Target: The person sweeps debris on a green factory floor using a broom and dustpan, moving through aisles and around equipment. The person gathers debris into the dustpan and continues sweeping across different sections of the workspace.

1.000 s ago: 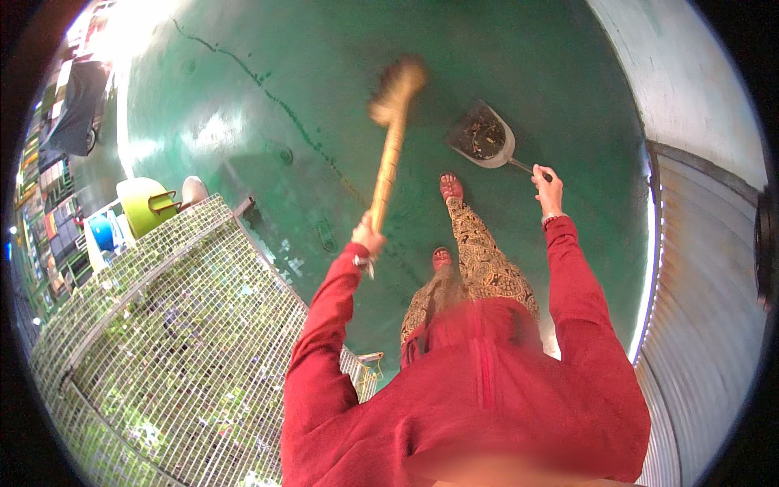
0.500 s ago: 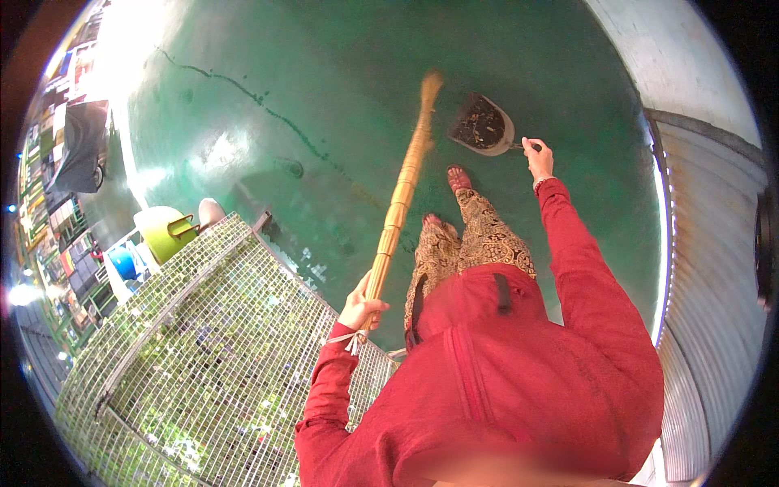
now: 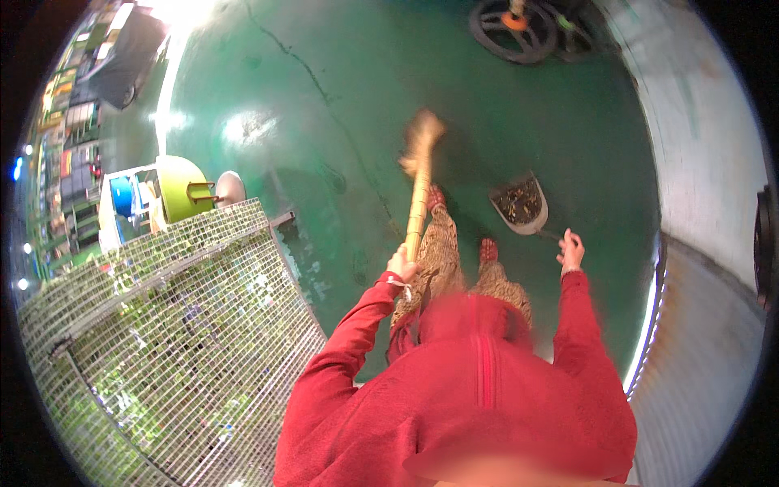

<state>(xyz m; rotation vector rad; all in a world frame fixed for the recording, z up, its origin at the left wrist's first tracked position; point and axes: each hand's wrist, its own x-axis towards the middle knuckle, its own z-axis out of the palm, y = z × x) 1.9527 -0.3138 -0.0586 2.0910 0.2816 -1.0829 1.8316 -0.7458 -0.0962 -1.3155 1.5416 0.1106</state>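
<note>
My left hand [image 3: 402, 264] is closed round the yellowish handle of a broom [image 3: 418, 207]. The broom reaches forward over the green floor, its bristle end blurred by motion. Off to the right, my right hand [image 3: 571, 250] grips the thin dark handle of a dustpan [image 3: 521, 204], with some fingers partly raised. Dark and yellowish debris [image 3: 519, 203] lies in the pan. My feet, in reddish footwear, stand between and just behind broom and dustpan.
A wire-mesh cage [image 3: 178, 325] with greenery behind it fills the lower left. Beside it stand a lime-green chair [image 3: 182, 188] and a grey rounded thing [image 3: 230, 188]. Wheels [image 3: 515, 28] are at the far right. A pale wall [image 3: 698, 122] and corrugated sheet [image 3: 698, 333] run along the right.
The view has shifted forward, bringing wheels into sight. My feet have stepped, the left one now ahead. The dustpan and right hand sit nearer me; the broom's bristle end has swung.
</note>
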